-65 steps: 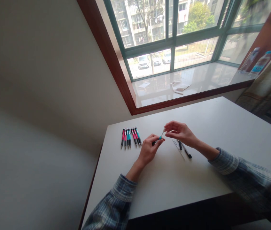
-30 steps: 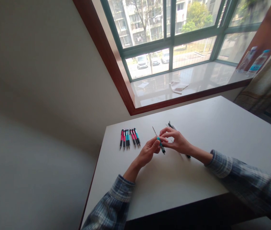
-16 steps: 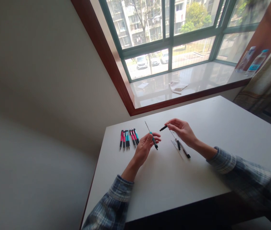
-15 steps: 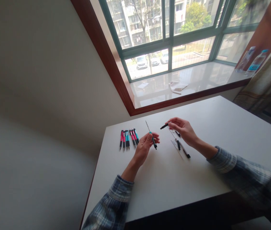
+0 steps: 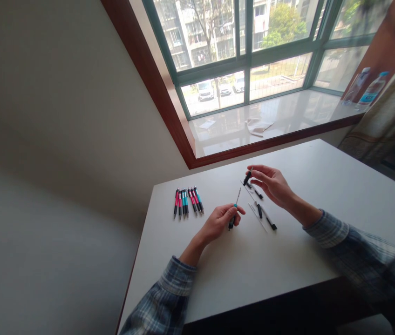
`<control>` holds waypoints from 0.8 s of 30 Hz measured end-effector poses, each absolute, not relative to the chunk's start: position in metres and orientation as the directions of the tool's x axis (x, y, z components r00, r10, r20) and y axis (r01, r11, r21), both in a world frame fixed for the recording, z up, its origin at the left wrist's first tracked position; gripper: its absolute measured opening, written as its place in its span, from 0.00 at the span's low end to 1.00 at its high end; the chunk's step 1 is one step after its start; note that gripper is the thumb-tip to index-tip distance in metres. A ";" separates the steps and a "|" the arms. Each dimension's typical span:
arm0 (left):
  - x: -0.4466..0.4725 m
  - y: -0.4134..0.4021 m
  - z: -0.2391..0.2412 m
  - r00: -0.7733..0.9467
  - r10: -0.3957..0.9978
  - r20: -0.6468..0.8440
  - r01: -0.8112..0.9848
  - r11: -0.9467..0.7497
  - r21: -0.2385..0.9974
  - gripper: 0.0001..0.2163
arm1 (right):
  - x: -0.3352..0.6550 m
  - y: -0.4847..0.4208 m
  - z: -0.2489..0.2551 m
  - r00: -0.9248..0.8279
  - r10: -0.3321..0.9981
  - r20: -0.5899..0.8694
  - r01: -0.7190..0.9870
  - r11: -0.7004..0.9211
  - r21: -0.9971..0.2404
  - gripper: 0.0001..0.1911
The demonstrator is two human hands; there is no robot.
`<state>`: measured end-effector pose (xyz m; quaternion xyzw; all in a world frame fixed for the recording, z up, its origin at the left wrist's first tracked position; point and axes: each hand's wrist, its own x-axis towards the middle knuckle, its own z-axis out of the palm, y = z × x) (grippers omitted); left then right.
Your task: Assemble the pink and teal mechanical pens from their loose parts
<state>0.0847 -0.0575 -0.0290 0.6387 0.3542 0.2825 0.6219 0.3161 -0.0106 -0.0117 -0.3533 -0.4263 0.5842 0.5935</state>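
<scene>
My left hand [image 5: 218, 223] is closed on a partly taken-apart teal and black pen [image 5: 233, 215], whose thin refill sticks up and away from me. My right hand [image 5: 270, 184] hovers a little farther back and pinches a small black pen piece [image 5: 247, 177] between fingertips. Between and below the hands, several loose pen parts [image 5: 262, 211] lie on the white table [image 5: 253, 260]. A row of several pink and teal pens [image 5: 187, 202] lies to the left of my left hand.
The table's left edge runs close to the pen row. Behind the table is a glossy window sill [image 5: 270, 121] with a white cloth [image 5: 258, 125] on it. Two water bottles [image 5: 367, 88] stand at the sill's far right. A curtain [image 5: 386, 125] hangs at the right.
My right hand took a black piece from the loose parts and raised it. My left hand lowered the teal pen toward the table and tilted its refill to the right.
</scene>
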 end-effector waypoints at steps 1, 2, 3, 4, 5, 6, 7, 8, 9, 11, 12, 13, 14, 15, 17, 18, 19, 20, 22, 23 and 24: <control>0.085 -0.057 -0.029 0.590 0.803 -0.084 0.109 0.024 0.994 0.25 | 0.316 -0.011 -0.012 -0.051 0.994 0.092 -0.387 0.065 -0.920 0.19; 0.085 -0.057 -0.028 0.591 0.802 -0.086 0.116 0.022 0.993 0.25 | 0.316 -0.011 -0.013 -0.053 0.994 0.090 -0.379 0.064 -0.923 0.20; 0.085 -0.058 -0.028 0.590 0.802 -0.087 0.121 0.019 0.992 0.25 | 0.316 -0.011 -0.013 -0.056 0.994 0.089 -0.370 0.062 -0.927 0.20; 0.084 -0.058 -0.027 0.590 0.802 -0.088 0.127 0.015 0.992 0.25 | 0.316 -0.011 -0.013 -0.058 0.994 0.088 -0.360 0.062 -0.931 0.20; 0.085 -0.058 -0.027 0.590 0.803 -0.089 0.132 0.012 0.991 0.25 | 0.316 -0.012 -0.013 -0.060 0.994 0.089 -0.349 0.063 -0.935 0.21; 0.085 -0.058 -0.026 0.589 0.803 -0.090 0.137 0.011 0.990 0.25 | 0.316 -0.012 -0.013 -0.062 0.994 0.090 -0.338 0.064 -0.939 0.21; 0.085 -0.058 -0.025 0.587 0.804 -0.092 0.141 0.010 0.990 0.25 | 0.316 -0.012 -0.013 -0.063 0.994 0.092 -0.330 0.067 -0.942 0.22; 0.085 -0.058 -0.025 0.585 0.806 -0.094 0.144 0.011 0.990 0.25 | 0.316 -0.012 -0.013 -0.065 0.993 0.094 -0.323 0.068 -0.944 0.22; 0.085 -0.059 -0.025 0.583 0.807 -0.095 0.145 0.011 0.989 0.25 | 0.316 -0.012 -0.013 -0.067 0.993 0.096 -0.319 0.070 -0.945 0.22; 0.085 -0.059 -0.025 0.582 0.808 -0.095 0.143 0.014 0.990 0.25 | 0.316 -0.012 -0.013 -0.069 0.993 0.099 -0.314 0.073 -0.947 0.22; 0.086 -0.059 -0.025 0.582 0.808 -0.096 0.143 0.015 0.990 0.25 | 0.315 -0.012 -0.014 -0.073 0.992 0.100 -0.309 0.073 -0.948 0.22; 0.086 -0.059 -0.025 0.581 0.808 -0.098 0.143 0.017 0.990 0.25 | 0.315 -0.012 -0.014 -0.079 0.992 0.100 -0.304 0.072 -0.950 0.22; 0.086 -0.058 -0.025 0.581 0.808 -0.100 0.145 0.018 0.989 0.25 | 0.315 -0.012 -0.014 -0.089 0.991 0.101 -0.299 0.070 -0.952 0.22; 0.086 -0.058 -0.024 0.581 0.808 -0.101 0.147 0.018 0.989 0.25 | 0.315 -0.012 -0.015 -0.101 0.990 0.103 -0.294 0.069 -0.953 0.22; 0.086 -0.058 -0.024 0.581 0.807 -0.101 0.151 0.015 0.988 0.25 | 0.314 -0.012 -0.017 -0.134 0.985 0.110 -0.281 0.068 -0.957 0.21; 0.086 -0.058 -0.024 0.582 0.807 -0.099 0.151 0.012 0.988 0.25 | 0.314 -0.013 -0.018 -0.151 0.982 0.117 -0.271 0.073 -0.960 0.21; 0.086 -0.058 -0.024 0.582 0.807 -0.096 0.151 0.009 0.988 0.25 | 0.313 -0.014 -0.018 -0.169 0.978 0.125 -0.256 0.079 -0.964 0.20; 0.086 -0.058 -0.024 0.581 0.808 -0.094 0.150 0.008 0.989 0.24 | 0.312 -0.014 -0.019 -0.189 0.973 0.133 -0.238 0.086 -0.967 0.20; 0.086 -0.058 -0.024 0.578 0.811 -0.092 0.146 0.007 0.989 0.24 | 0.309 -0.017 -0.018 -0.231 0.961 0.153 -0.208 0.104 -0.973 0.19; 0.086 -0.057 -0.024 0.576 0.813 -0.091 0.145 0.008 0.989 0.23 | 0.308 -0.018 -0.018 -0.253 0.954 0.160 -0.196 0.112 -0.974 0.19; 0.086 -0.057 -0.025 0.574 0.814 -0.091 0.143 0.009 0.990 0.23 | 0.306 -0.020 -0.017 -0.275 0.947 0.164 -0.186 0.115 -0.976 0.18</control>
